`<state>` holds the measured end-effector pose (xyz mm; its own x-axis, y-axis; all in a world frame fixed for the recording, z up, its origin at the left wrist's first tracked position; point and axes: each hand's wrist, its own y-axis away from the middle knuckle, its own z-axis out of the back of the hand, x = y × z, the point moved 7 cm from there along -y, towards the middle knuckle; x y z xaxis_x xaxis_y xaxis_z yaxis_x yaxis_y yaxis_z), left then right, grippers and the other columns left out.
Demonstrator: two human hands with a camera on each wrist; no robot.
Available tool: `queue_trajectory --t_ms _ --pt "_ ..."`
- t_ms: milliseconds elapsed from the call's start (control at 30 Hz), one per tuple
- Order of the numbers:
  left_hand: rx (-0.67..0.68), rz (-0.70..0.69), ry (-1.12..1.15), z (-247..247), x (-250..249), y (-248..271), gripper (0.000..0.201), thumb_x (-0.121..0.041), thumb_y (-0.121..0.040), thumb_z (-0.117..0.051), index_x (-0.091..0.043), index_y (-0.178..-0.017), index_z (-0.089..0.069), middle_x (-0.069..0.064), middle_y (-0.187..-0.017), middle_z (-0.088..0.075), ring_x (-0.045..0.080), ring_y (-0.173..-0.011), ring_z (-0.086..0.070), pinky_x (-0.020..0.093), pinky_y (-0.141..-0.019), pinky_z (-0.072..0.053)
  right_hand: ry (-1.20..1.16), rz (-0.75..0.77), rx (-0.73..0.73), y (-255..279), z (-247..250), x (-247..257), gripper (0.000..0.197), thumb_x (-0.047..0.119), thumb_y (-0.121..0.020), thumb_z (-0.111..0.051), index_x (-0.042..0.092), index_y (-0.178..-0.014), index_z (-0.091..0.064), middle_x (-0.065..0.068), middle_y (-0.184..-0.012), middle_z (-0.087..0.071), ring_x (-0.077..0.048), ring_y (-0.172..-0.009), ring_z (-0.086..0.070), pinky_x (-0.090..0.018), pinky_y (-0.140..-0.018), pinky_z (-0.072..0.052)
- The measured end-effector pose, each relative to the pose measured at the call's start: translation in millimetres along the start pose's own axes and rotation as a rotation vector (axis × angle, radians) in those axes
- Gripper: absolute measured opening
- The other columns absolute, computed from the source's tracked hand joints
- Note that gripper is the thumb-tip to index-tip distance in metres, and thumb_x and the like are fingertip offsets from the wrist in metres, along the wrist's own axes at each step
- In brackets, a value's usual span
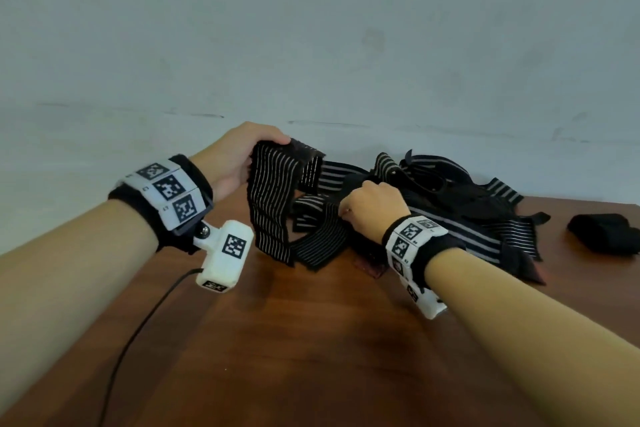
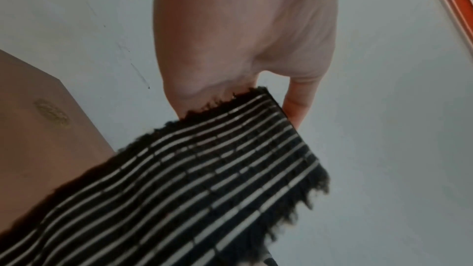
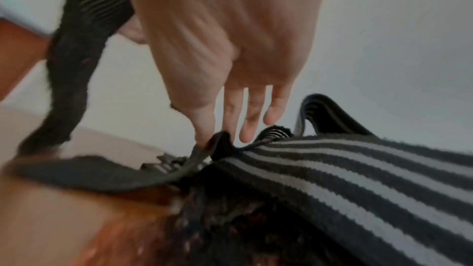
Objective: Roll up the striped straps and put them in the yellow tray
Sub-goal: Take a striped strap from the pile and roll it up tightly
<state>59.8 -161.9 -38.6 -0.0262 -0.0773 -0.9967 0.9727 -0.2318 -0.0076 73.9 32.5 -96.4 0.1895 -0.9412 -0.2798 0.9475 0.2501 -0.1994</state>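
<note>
Pale grey wall (image 1: 311, 28) fills the upper half of the head view; a reddish-brown wooden tabletop (image 1: 294, 340) fills the lower half.

Pile of black straps with pale stripes (image 1: 460, 204) lies at centre right of the frame, on the far part of the tabletop. A separate black bundle (image 1: 604, 232) sits at the right edge, apart from the pile.

Left hand (image 1: 235, 156), centre left, holds one striped strap (image 1: 268, 204) raised above the tabletop. Its fingers (image 2: 297, 106) and thumb pinch the strap's upper end; the strap hangs down in a loop to the wood.

Right hand (image 1: 374, 204), at centre, reaches into the near edge of the pile. In the right wrist view its thumb and forefinger pinch a fold of plain dark band (image 3: 204, 155); the other fingers (image 3: 250, 120) point down, slightly spread, just above the cloth.

Both wrists carry white marker bands. A black cable (image 1: 145, 322) trails from the left wrist unit toward the lower left.
</note>
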Motion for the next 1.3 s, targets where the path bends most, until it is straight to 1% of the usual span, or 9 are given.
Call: queue_trajectory --t_ms 200,333,500,600,700,833,1000,1133,1300 --pt "-0.114 -0.005 0.01 2 11 -6 0.018 -0.023 -0.095 -0.068 -0.01 -0.105 -0.075 0.006 -0.105 -0.076 0.021 -0.098 -0.07 0.034 -0.085 -0.054 -0.603 -0.242 -0.176 -2 11 -38 0.022 0.02 -0.093 -0.063 0.028 -0.113 -0.061 0.004 -0.116 -0.069 -0.024 -0.105 -0.065 -0.035 -0.088 -0.05" --pt "-0.269 -0.128 -0.043 2 6 -6 0.019 -0.02 -0.099 -0.066 -0.009 -0.113 -0.071 0.008 -0.104 -0.076 0.02 -0.089 -0.072 0.028 -0.066 -0.053 -1.321 -0.388 -0.517 -2 54 -70 0.018 0.007 -0.095 -0.063 0.022 -0.106 -0.066 -0.001 -0.111 -0.071 -0.02 -0.102 -0.066 -0.041 -0.099 -0.055" --pt "-0.355 -0.247 0.027 -1 -12 -4 0.022 -0.02 -0.098 -0.066 -0.011 -0.119 -0.067 0.007 -0.109 -0.074 0.019 -0.094 -0.072 0.029 -0.071 -0.056 -1.794 -0.296 -0.667 15 109 -94 0.02 0.001 -0.103 -0.051 0.013 -0.103 -0.067 -0.005 -0.097 -0.068 -0.016 -0.082 -0.066 -0.033 -0.068 -0.06" --pt "-0.331 -0.284 0.09 -15 -21 4 0.015 -0.015 -0.096 -0.07 -0.014 -0.11 -0.068 0.006 -0.105 -0.074 0.017 -0.091 -0.073 0.026 -0.07 -0.059 -1.738 -0.325 -0.616 23 105 -100 0.016 0.006 -0.104 -0.054 0.015 -0.107 -0.066 0.001 -0.093 -0.068 -0.008 -0.071 -0.064 -0.025 -0.06 -0.056" --pt "-0.227 -0.248 0.147 -39 -17 12 0.009 -0.012 -0.091 -0.073 -0.011 -0.101 -0.073 0.006 -0.094 -0.077 0.017 -0.081 -0.075 0.03 -0.07 -0.061 -1.706 -0.384 -0.524 31 74 -94 0.012 0.008 -0.102 -0.061 0.016 -0.103 -0.069 -0.005 -0.098 -0.073 -0.019 -0.088 -0.071 -0.036 -0.08 -0.061" --pt "-0.085 -0.09 0.281 -78 9 26 0.013 -0.026 -0.094 -0.073 -0.014 -0.098 -0.074 -0.002 -0.08 -0.076 0.01 -0.068 -0.073 0.026 -0.062 -0.053 -1.726 -0.575 -0.4 59 18 -88 0.02 0.01 -0.104 -0.059 0.006 -0.12 -0.069 -0.009 -0.106 -0.075 -0.019 -0.09 -0.074 -0.029 -0.076 -0.061" --pt "-0.043 0.124 0.379 -104 61 37 0.031 -0.026 -0.102 -0.062 -0.006 -0.125 -0.07 0.009 -0.11 -0.075 0.026 -0.101 -0.068 0.039 -0.09 -0.052 -1.604 -0.789 -0.021 106 -25 -84 0.04 0.036 -0.108 -0.052 0.005 -0.132 -0.06 -0.012 -0.112 -0.07 -0.024 -0.096 -0.066 -0.038 -0.083 -0.055" --pt "0.017 0.221 0.353 -114 75 38 0.02 -0.01 -0.106 -0.052 -0.002 -0.12 -0.065 0.009 -0.106 -0.071 0.021 -0.09 -0.067 0.031 -0.07 -0.051 -0.941 -0.518 0.113 123 -15 -96 0.081 0.055 -0.093 -0.068 0.01 -0.154 -0.039 -0.007 -0.15 -0.05 -0.025 -0.135 -0.051 -0.037 -0.112 -0.042" --pt "0.013 0.216 0.214 -104 70 31 0.045 0.012 -0.093 -0.051 -0.004 -0.135 -0.05 0.018 -0.132 -0.064 0.032 -0.108 -0.066 0.044 -0.088 -0.056 -0.644 -0.091 0.381 130 -14 -48 0.107 0.065 -0.078 -0.079 0.023 -0.162 -0.028 0.002 -0.168 -0.027 -0.019 -0.154 -0.026 -0.038 -0.124 -0.026"
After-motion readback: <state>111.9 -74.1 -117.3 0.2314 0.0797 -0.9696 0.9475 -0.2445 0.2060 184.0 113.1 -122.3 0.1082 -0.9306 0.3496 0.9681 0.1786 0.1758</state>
